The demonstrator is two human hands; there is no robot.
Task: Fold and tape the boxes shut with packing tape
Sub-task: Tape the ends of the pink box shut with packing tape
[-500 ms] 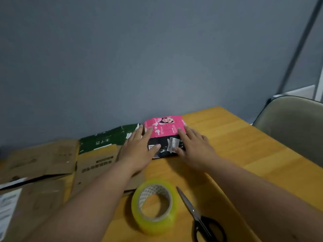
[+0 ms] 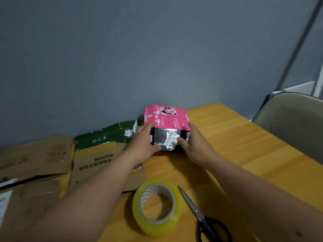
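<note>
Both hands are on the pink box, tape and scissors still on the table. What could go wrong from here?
1. Both the left hand and right hand hold the pink box; freeing one for the tape roll may let its flaps spring open.
2. The scissors lie beside the right forearm, easily knocked.

Dim, flat light w/ a bluish cast. Soft shadows under the forearms and tape roll (image 2: 155,206) at bottom centre. Faint glare on the box (image 2: 167,127) label mid-frame. Wide-angle bend at right edge; bottom corners soft, slightly blurred.
</note>
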